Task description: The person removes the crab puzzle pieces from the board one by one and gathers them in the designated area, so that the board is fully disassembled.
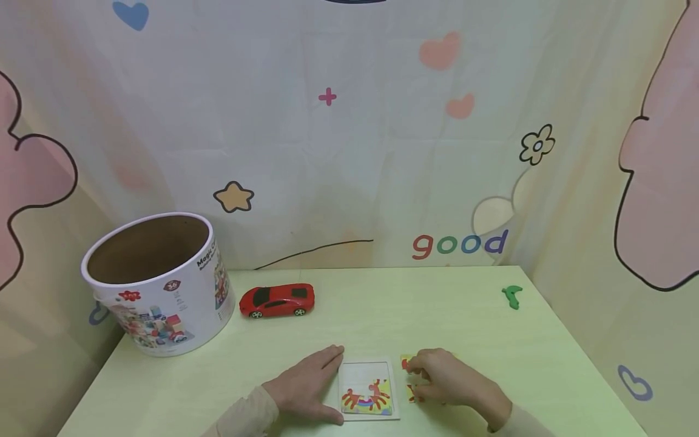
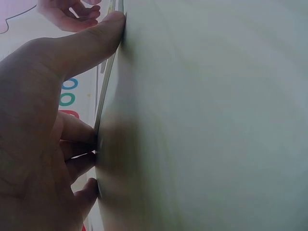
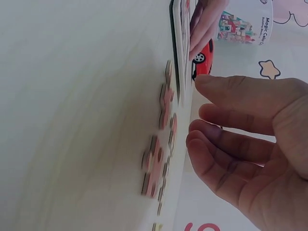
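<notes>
We are seeing the right hand (image 1: pixel 449 376) hanging over loose puzzle pieces (image 3: pixel 153 166), its fingers loosely curved and its thumb standing apart, with nothing showing between them in the right wrist view. The left hand (image 1: pixel 306 385) is spreading its thumb and fingers along the left edge of the puzzle tray (image 1: pixel 395 397), touching it, while the loose pieces are lying just beside the tray's right side. For fitting a piece well, we are judging that the left hand should be bracing the tray, and the right thumb and fingertips should be taking one piece by its edges, matching its picture and tabs to its neighbours, then pressing it flat. Turning to containers, we are finding seated pieces (image 1: pixel 377 400) in red and yellow filling the tray's near part, while its far part is showing bare board. Farther left, a white bucket (image 1: pixel 164 328) is standing without a lid; its bottom is hiding from view, so we cannot tell what it holds. Near it, a red toy car (image 1: pixel 280 300) is sitting on the surface (image 1: pixel 349 331).
</notes>
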Action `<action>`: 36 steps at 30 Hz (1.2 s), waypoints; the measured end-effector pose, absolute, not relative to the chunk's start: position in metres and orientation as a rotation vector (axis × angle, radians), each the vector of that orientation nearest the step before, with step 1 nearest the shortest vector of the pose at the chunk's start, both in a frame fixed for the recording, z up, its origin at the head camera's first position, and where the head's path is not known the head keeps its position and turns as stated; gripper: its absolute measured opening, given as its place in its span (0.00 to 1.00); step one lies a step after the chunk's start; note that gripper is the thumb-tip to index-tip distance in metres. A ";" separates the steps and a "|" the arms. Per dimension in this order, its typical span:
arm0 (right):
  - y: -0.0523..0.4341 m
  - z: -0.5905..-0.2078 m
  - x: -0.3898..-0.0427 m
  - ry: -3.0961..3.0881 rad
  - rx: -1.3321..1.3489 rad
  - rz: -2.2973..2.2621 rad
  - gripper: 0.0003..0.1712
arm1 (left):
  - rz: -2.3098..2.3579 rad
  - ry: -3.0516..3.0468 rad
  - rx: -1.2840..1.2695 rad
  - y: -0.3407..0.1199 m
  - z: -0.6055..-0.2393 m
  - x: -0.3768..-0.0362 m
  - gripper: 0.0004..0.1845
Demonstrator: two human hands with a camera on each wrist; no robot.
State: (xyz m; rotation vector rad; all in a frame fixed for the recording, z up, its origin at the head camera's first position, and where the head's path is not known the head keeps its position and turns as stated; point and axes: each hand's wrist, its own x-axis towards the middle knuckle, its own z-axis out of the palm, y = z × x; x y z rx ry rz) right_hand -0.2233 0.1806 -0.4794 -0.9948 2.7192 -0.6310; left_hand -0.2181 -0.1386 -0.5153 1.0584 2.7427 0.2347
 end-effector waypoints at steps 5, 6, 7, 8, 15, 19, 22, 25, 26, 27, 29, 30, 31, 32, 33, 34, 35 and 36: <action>0.173 -0.479 -0.225 2.715 -1.021 -0.618 0.13 | 0.226 2.748 1.059 -0.139 -0.516 -0.218 0.60; 0.171 -0.478 -0.225 2.709 -1.021 -0.616 0.13 | 0.223 2.751 1.064 -0.139 -0.516 -0.218 0.60; 0.169 -0.478 -0.225 2.703 -1.017 -0.614 0.13 | 0.221 2.753 1.066 -0.139 -0.517 -0.218 0.60; 0.168 -0.477 -0.225 2.698 -1.016 -0.611 0.13 | 0.219 2.756 1.070 -0.139 -0.517 -0.218 0.60; 0.158 -0.477 -0.224 2.707 -1.061 -0.568 0.16 | 0.220 2.763 1.076 -0.140 -0.518 -0.218 0.61; 0.154 -0.478 -0.223 2.727 -1.106 -0.541 0.17 | 0.220 2.767 1.088 -0.140 -0.519 -0.219 0.60; 0.151 -0.478 -0.224 2.742 -1.116 -0.508 0.17 | 0.223 2.769 1.099 -0.140 -0.519 -0.219 0.60; 0.147 -0.478 -0.225 2.747 -1.113 -0.479 0.16 | 0.225 2.766 1.093 -0.140 -0.519 -0.219 0.60; 0.146 -0.478 -0.225 2.746 -1.106 -0.474 0.17 | 0.225 2.764 1.088 -0.140 -0.518 -0.219 0.60; 0.145 -0.477 -0.225 2.742 -1.100 -0.473 0.17 | 0.223 2.763 1.084 -0.140 -0.518 -0.219 0.60; 0.143 -0.477 -0.224 2.734 -1.099 -0.477 0.18 | 0.224 2.761 1.078 -0.140 -0.518 -0.219 0.61; 0.141 -0.477 -0.224 2.731 -1.105 -0.478 0.18 | 0.224 2.762 1.081 -0.140 -0.518 -0.219 0.61; 0.140 -0.477 -0.223 2.730 -1.111 -0.479 0.19 | 0.227 2.762 1.082 -0.140 -0.519 -0.219 0.61; 0.139 -0.477 -0.223 2.730 -1.121 -0.476 0.19 | 0.228 2.763 1.084 -0.140 -0.519 -0.219 0.61; 0.138 -0.477 -0.223 2.733 -1.138 -0.471 0.19 | 0.229 2.764 1.086 -0.140 -0.519 -0.219 0.61; 0.137 -0.477 -0.223 2.735 -1.152 -0.465 0.19 | 0.230 2.764 1.086 -0.139 -0.519 -0.219 0.61; 0.136 -0.477 -0.223 2.739 -1.162 -0.462 0.19 | 0.230 2.765 1.086 -0.139 -0.519 -0.220 0.61; 0.135 -0.477 -0.223 2.743 -1.171 -0.452 0.19 | 0.229 2.766 1.084 -0.139 -0.519 -0.220 0.61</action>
